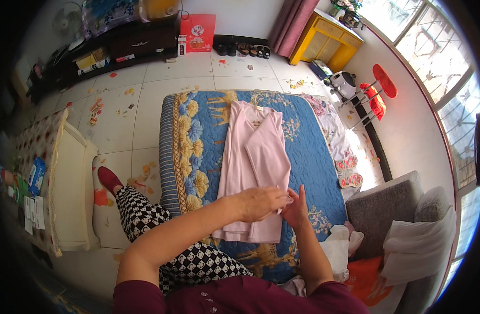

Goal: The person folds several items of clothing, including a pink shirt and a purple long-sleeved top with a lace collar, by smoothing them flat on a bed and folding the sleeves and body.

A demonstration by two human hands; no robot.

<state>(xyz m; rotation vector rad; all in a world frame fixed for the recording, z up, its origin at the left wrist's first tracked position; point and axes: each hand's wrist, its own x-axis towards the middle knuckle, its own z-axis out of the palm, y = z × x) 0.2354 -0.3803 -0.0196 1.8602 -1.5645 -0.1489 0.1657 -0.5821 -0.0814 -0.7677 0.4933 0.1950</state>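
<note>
A pale pink long-sleeved top [249, 157] lies lengthwise on a blue quilted bedcover [310, 157], its neckline at the far end and one sleeve folded down over its front. My left hand [259, 204] reaches across above the lower part of the top, its fingers bent. Close to its fingertips, my right hand [297, 208] is held palm up with the thumb raised. Between the fingers of both hands is a small, pale, partly see-through thing, too small to name; which fingers grip it is hard to tell.
A white cabinet [77, 188] with a patterned cloth stands at the left. Grey upholstered seating [385, 204] with white fabric [416, 251] is at the right, near an orange-red bag [363, 278]. Beyond the bed are shoes [247, 50], scattered scraps on the tiled floor and a red stool [375, 100].
</note>
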